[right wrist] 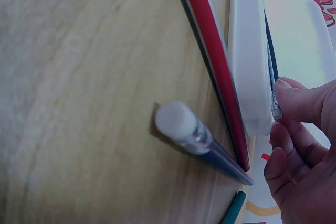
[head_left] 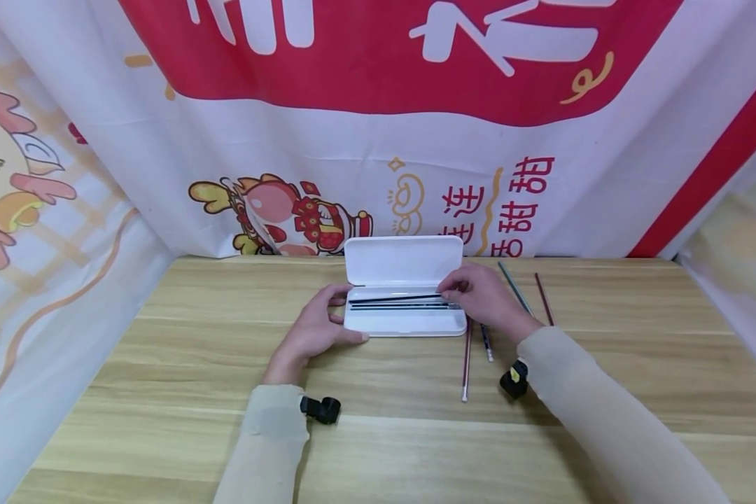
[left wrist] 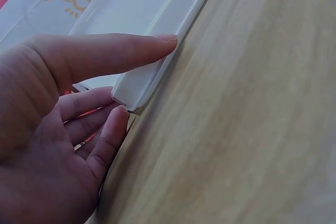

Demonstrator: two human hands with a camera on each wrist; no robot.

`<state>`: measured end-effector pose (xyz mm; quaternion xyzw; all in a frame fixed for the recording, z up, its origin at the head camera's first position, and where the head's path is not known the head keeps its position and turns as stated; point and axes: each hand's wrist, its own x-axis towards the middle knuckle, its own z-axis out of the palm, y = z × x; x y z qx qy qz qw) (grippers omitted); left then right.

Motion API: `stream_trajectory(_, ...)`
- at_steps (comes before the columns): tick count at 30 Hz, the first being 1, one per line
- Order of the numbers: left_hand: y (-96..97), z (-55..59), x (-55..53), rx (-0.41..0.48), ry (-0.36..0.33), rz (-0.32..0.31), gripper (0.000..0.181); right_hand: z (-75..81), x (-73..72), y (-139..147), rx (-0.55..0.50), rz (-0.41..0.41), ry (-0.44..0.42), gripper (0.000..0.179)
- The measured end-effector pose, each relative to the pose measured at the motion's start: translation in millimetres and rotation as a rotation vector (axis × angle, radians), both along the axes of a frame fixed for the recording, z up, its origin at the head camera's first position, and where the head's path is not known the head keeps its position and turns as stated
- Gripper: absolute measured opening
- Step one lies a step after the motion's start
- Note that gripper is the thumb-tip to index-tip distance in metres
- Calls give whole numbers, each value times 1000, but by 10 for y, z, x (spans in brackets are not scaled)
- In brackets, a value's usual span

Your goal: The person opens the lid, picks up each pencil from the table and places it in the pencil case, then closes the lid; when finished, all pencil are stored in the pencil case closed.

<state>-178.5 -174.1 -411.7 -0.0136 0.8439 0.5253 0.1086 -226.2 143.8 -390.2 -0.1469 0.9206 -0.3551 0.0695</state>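
Note:
A white pencil case (head_left: 404, 325) lies with its lid (head_left: 403, 260) raised at the back. Several dark pencils (head_left: 393, 306) lie lengthwise inside it. My left hand (head_left: 311, 325) holds the case's left end, thumb (left wrist: 131, 52) along the front rim and fingers around the corner. Over the right end, my right hand (head_left: 484, 297) pinches a dark pencil (right wrist: 272, 56) near its eraser end between thumb and fingers. That pencil lies along the inside of the case, and its far part is within the tray.
Right of the case lie a red pencil (head_left: 466, 364), a dark pencil with a white eraser (head_left: 487, 343), a teal pencil (head_left: 514, 287) and another dark red pencil (head_left: 544, 297). The wooden table (head_left: 227, 448) ends at a printed curtain (head_left: 365, 140) behind the case.

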Motion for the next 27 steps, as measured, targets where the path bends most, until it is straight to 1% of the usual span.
stream_trajectory(5, 0, 3, 1, -1, 5, -1, 93, -9, -6, 3, -2, -4, -13, 16)
stream_trajectory(14, 5, 2, -3, 17, 30, -10, 92, -32, 4, -14, 2, -23, -2, 16)
stream_trajectory(18, 6, -1, 1, 15, 28, -7, 92, -32, 12, 10, -1, -8, 17, 16)
stream_trajectory(21, 7, -8, 1, 14, 26, -2, 93, -11, 30, 35, -17, 0, 27, 17)
stream_trajectory(27, 16, -4, 9, 13, 31, -5, 93, 101, 101, 80, -81, -46, -20, 18)
